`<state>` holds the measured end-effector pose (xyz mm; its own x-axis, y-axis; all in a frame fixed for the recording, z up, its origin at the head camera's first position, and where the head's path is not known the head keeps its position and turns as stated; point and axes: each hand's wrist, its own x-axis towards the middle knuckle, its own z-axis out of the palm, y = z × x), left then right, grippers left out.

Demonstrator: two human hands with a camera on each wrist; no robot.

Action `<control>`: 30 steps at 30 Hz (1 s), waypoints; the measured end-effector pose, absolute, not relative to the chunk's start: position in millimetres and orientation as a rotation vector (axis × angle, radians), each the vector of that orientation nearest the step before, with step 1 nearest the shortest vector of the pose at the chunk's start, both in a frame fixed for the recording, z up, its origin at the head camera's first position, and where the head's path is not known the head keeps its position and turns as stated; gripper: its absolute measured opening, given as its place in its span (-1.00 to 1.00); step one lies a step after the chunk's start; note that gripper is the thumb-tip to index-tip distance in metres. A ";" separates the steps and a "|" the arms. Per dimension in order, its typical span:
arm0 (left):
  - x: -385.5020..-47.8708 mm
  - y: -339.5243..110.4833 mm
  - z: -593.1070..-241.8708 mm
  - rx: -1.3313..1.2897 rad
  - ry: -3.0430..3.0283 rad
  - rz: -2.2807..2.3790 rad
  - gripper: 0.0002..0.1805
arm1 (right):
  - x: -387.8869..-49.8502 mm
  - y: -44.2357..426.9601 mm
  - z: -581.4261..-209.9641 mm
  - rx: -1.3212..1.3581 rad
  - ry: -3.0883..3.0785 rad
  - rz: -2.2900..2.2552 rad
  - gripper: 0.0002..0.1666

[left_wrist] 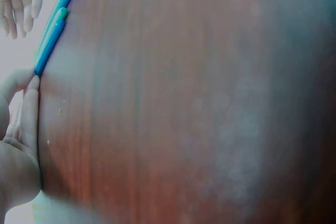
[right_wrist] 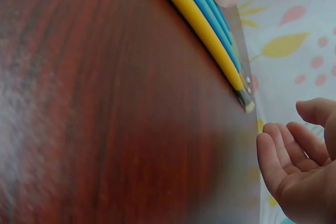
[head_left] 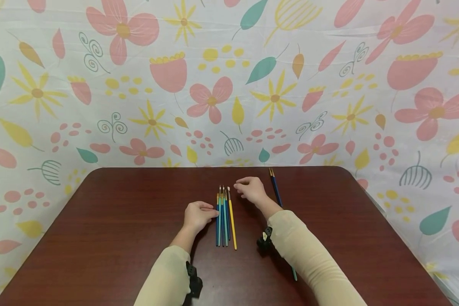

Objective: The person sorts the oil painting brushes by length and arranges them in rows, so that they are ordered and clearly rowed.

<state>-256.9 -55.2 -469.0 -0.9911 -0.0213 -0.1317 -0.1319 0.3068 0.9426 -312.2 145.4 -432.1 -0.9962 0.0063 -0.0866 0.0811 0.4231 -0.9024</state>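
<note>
A flowered cloth (head_left: 210, 100) fills the background behind a dark red-brown table (head_left: 118, 212). Over the table reach two cream sleeves (head_left: 310, 250), each with a black device (head_left: 195, 280) at the cuff. The right hand (head_left: 251, 190) is raised just beyond the bundle's right side, its grasp empty; the right wrist view shows its fingers loosely bent and the thumb apart. The left hand (head_left: 198, 217) pinches the outermost blue brush (left_wrist: 50, 45) between thumb and finger, the contact clearest in the left wrist view. The brushes lie bundled mid-table, bristles away from the person, with a yellow brush (head_left: 232, 223) on the right edge. Only the head view clearly shows dark blue brushes (head_left: 276, 189) well apart, partly under the right forearm. Close up, the right wrist view reveals pale bristles (right_wrist: 249, 107); the left wrist view, green handle ends (left_wrist: 62, 14) and tiny specks (left_wrist: 60, 111).
</note>
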 end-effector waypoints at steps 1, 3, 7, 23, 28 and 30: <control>-256.8 -54.6 -468.7 -0.148 2.458 1.796 -0.74 | -311.8 143.9 -432.8 0.076 2.593 -1.638 -0.59; -256.4 -53.7 -468.2 -0.152 2.459 1.801 -0.74 | -310.8 140.8 -433.9 0.069 2.601 -1.610 -0.59; -256.2 -52.8 -468.2 -0.137 2.478 1.795 -0.74 | -309.4 135.1 -435.9 0.061 2.628 -1.566 -0.63; -256.3 -54.0 -468.5 -0.146 2.475 1.775 -0.75 | -311.5 119.2 -450.9 0.052 2.794 -1.341 -0.68; -257.0 -53.7 -469.2 -0.145 2.481 1.774 -0.75 | -312.0 116.3 -452.5 0.061 2.830 -1.285 -0.70; -257.4 -53.5 -469.2 -0.148 2.482 1.778 -0.76 | -312.1 115.2 -451.9 0.053 2.838 -1.264 -0.70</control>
<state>-257.4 -53.5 -469.2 -0.9917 -0.0290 -0.1253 -0.1280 0.3199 0.9388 -312.1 115.2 -451.9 -0.9988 0.0173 -0.0450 0.0450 0.6685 -0.7424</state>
